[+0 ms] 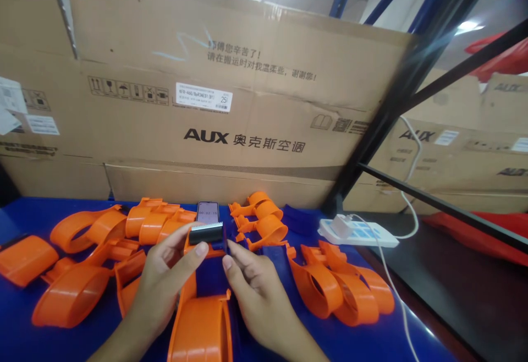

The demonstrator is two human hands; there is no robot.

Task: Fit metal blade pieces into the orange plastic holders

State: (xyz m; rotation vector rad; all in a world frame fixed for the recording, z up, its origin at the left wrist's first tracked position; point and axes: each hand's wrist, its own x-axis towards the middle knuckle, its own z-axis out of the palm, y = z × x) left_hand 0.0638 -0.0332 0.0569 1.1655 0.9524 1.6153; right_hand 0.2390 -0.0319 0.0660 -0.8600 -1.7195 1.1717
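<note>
An orange tape dispenser (201, 326) is held low in the middle of the view, its round body toward me. At its far end sit a silver serrated blade (207, 226) and a black strip or roller (206, 235). My left hand (169, 268) grips that end from the left, its thumb on the black part. From the right, my right hand (256, 285) pinches the edge with thumb and fingertips, beside a small dark blue part (224, 239). What lies under the fingers is hidden.
Several orange dispenser bodies (74, 293) lie at left, more (355, 296) at right and behind my hands, on a blue table surface (412, 332). A phone (207, 212) shows a timer. At right lies a power strip (371, 234) with white cables. A large carton (247, 109) stands behind.
</note>
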